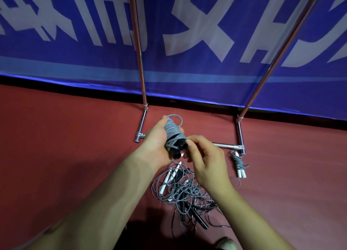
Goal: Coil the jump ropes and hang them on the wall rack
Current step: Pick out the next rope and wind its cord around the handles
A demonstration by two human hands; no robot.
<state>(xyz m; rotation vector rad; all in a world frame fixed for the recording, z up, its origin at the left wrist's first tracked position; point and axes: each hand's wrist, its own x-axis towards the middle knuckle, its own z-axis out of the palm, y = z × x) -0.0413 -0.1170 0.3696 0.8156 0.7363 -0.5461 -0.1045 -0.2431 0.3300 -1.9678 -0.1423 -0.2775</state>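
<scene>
Blue banner [187, 76] w/ white lettering, red floor [56, 137], shoe [226, 244] at btm.

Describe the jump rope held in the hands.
The coiled jump rope is grey cord, plastic-looking, wound tightly round two black handles whose ends point toward the camera. A loose loop sticks out at its far end. The left hand grips it; the right hand pinches the cord at the handles.

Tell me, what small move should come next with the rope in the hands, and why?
Probably tuck the cord end under the last wraps. The left hand grips the wound rope, and the right hand pinches its grey cord at the lowest wraps, so the coil looks nearly done. A tangled pile lies on the floor.
</scene>
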